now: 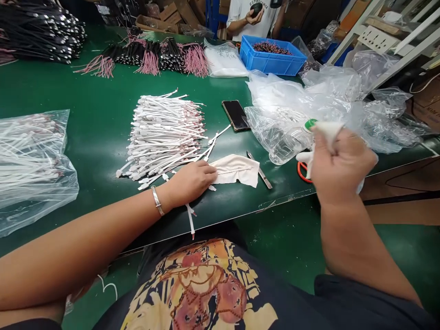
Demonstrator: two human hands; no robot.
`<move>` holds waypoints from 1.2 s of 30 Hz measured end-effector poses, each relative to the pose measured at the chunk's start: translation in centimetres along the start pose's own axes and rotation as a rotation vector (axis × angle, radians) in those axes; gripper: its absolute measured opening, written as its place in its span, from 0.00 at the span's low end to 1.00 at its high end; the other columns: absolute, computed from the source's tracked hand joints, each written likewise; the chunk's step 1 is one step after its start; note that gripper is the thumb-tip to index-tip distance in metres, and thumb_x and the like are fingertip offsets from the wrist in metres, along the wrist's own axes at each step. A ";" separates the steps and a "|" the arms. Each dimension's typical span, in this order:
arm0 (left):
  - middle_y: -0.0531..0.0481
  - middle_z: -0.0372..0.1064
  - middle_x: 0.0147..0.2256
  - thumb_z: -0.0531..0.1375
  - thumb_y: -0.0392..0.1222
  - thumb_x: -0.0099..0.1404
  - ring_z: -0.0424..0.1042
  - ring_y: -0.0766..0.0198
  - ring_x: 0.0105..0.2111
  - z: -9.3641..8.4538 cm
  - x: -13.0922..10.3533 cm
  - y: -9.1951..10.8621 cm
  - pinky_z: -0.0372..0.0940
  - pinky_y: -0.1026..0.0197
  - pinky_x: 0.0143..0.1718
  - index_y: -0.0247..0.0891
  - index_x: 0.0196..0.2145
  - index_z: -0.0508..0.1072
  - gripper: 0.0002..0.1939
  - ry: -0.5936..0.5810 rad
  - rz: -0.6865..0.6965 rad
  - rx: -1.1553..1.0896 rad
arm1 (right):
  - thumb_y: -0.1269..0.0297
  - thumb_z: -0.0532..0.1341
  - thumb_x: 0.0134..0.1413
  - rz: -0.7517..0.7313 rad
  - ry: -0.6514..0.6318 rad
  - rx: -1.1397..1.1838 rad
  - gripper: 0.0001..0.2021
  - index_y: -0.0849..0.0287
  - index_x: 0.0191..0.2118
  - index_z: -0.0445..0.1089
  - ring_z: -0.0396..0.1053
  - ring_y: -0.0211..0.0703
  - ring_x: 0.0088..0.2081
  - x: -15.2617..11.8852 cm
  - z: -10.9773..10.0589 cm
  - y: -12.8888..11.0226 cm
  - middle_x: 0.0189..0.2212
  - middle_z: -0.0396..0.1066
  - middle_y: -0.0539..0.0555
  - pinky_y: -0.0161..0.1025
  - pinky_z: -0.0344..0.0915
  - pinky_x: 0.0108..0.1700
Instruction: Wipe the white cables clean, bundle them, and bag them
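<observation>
From the head view, your left hand (192, 183) lies palm down on the green table (99, 96), its fingers over the left end of a pale cloth (239, 170); whether they pinch it or only press on it, you cannot tell from here. That cloth lies flat near the table's front edge, just right of the pile of white cables (168, 137). Your right hand (342, 160) is raised and clenched around a second white cloth (329, 130), slightly blurred, beside a clear bottle (290, 143) with a green cap. A slim metal tool (263, 176) lies at the flat cloth's right end, and a phone (235, 115) rests behind. To your left sits a clear bag (70, 178) of white cables. Across the table, a person (252, 20) holds a dark round object (256, 9) near a blue bin (271, 64).
</observation>
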State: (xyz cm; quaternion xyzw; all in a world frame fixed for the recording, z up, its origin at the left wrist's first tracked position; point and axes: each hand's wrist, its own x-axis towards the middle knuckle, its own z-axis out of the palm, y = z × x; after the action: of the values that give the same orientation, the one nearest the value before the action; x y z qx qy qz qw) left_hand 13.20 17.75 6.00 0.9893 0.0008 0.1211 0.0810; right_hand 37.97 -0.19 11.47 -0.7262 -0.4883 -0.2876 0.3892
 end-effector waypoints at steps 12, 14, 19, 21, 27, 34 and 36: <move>0.45 0.72 0.39 0.51 0.36 0.67 0.66 0.60 0.38 0.5 -2.6 0.6 0.63 0.59 0.40 0.35 0.38 0.74 0.12 -0.001 -0.108 -0.049 | 0.71 0.50 0.59 -0.381 -0.960 0.170 0.13 0.57 0.41 0.71 0.59 0.42 0.34 -5.8 8.4 -7.0 0.30 0.63 0.53 0.36 0.52 0.35; 0.44 0.72 0.38 0.51 0.35 0.66 0.66 0.60 0.37 0.3 -2.4 0.7 0.63 0.59 0.38 0.35 0.37 0.74 0.11 -0.013 -0.107 -0.051 | 0.70 0.50 0.60 -0.420 -0.965 0.133 0.13 0.56 0.42 0.71 0.57 0.42 0.33 -6.0 8.4 -7.0 0.30 0.62 0.53 0.37 0.51 0.35; 0.44 0.72 0.35 0.51 0.34 0.66 0.66 0.60 0.36 0.1 -2.0 0.8 0.63 0.60 0.36 0.36 0.37 0.74 0.11 -0.028 -0.106 -0.061 | 0.69 0.48 0.62 -0.541 -0.893 0.062 0.15 0.55 0.42 0.72 0.54 0.43 0.31 -6.6 8.3 -7.0 0.28 0.61 0.54 0.39 0.48 0.34; 0.44 0.71 0.35 0.50 0.34 0.66 0.66 0.61 0.36 0.1 -2.0 0.8 0.62 0.60 0.37 0.36 0.37 0.74 0.12 -0.031 -0.101 -0.066 | 0.69 0.47 0.62 -0.589 -0.861 0.062 0.16 0.56 0.42 0.72 0.53 0.44 0.31 -6.7 8.3 -6.9 0.28 0.61 0.55 0.40 0.47 0.33; 0.44 0.71 0.35 0.50 0.33 0.66 0.66 0.61 0.36 0.2 -2.0 0.8 0.62 0.59 0.38 0.35 0.36 0.73 0.12 -0.024 -0.094 -0.096 | 0.71 0.49 0.60 -0.740 -0.838 0.032 0.14 0.57 0.42 0.72 0.53 0.44 0.29 -5.9 8.1 -6.4 0.27 0.61 0.55 0.42 0.45 0.32; 0.44 0.71 0.34 0.49 0.34 0.66 0.67 0.61 0.36 0.1 -2.0 0.8 0.63 0.59 0.38 0.35 0.35 0.73 0.12 -0.013 -0.095 -0.120 | 0.71 0.49 0.60 -0.671 -0.839 0.034 0.15 0.55 0.41 0.72 0.52 0.43 0.28 -5.9 8.3 -6.4 0.27 0.61 0.54 0.41 0.45 0.31; 0.44 0.71 0.34 0.49 0.33 0.66 0.67 0.61 0.36 0.1 -2.0 0.8 0.63 0.59 0.38 0.35 0.35 0.73 0.12 -0.016 -0.094 -0.117 | 0.71 0.49 0.60 -0.679 -0.841 0.042 0.15 0.54 0.42 0.72 0.52 0.43 0.28 -6.0 8.3 -6.3 0.27 0.61 0.54 0.41 0.45 0.31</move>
State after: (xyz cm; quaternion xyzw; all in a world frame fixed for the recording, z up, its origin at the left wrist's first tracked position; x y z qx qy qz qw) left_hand 11.29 16.91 5.55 0.9827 0.0394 0.1089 0.1444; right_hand 30.28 5.35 4.07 -0.5721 -0.8149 -0.0718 0.0595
